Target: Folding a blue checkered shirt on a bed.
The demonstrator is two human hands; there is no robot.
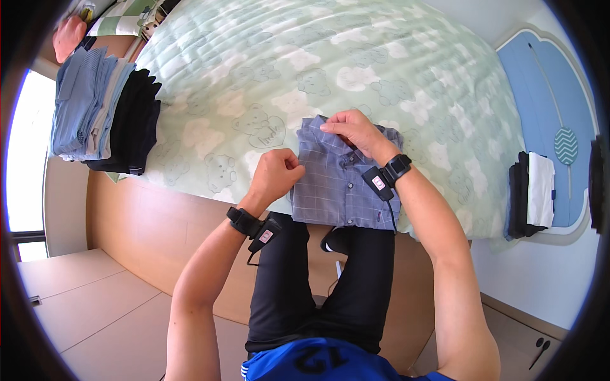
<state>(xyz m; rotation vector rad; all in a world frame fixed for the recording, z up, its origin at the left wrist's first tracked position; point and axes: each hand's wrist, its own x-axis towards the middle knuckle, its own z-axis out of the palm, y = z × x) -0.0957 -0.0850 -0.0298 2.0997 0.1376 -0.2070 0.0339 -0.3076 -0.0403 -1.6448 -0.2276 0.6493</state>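
Note:
A grey-blue checked button-up shirt [321, 176] lies folded near the bed's front edge, its collar at the far end and its buttoned front facing up. My right hand [358, 132] is over the collar, with thumb and forefinger pinching its left part. At the shirt's left side is my left hand [276, 174], fingers curled and thumb against the forefinger. Its fingertips overlap the shirt's edge, but whether they grip cloth cannot be made out. Each wrist wears a black strap with a small cabled box.
The bed has a pale green bear-patterned cover [205, 138]. A tall stack of folded blue shirts [78, 105] and black garments [128, 124] stands at its left edge. Folded black and white clothes [541, 190] lie at the right, beside the blue headboard [548, 109].

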